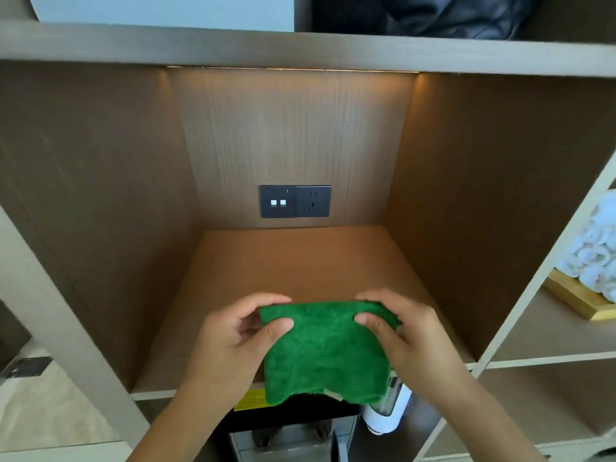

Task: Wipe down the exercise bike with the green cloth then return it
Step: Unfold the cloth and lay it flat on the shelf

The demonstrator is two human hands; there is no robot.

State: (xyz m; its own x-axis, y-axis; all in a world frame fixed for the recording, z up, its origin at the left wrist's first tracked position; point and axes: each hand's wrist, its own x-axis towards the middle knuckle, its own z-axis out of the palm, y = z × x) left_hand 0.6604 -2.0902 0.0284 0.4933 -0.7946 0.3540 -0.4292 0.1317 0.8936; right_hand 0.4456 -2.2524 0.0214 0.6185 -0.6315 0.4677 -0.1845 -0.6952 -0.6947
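We hold the green cloth (328,351) with both hands in front of an open wooden cubby (300,258), its upper edge stretched between us and the rest hanging down over the cubby's front lip. Our left hand (233,338) pinches the cloth's upper left corner: the thumb presses on the near face, and the forefinger curls over the top edge behind it, with the remaining fingers loosely bent beneath. Our right hand (396,331) pinches the upper right corner the same way, thumb on the near side and the curled fingers wrapped over the top edge; how the fingers lie behind the fabric we cannot tell. The cloth hangs roughly flat, its lower edge uneven, and it covers part of a dark appliance (293,418) with a yellow label (250,400) in the compartment below. Beside that, just under the cloth's lower right corner, stands a white container (386,415). On the cubby's back wall sits a dark socket panel (295,201), lit by a warm strip under the shelf above. In the shelf to the right, rolled white towels (596,248) rest on a wooden tray (576,300).
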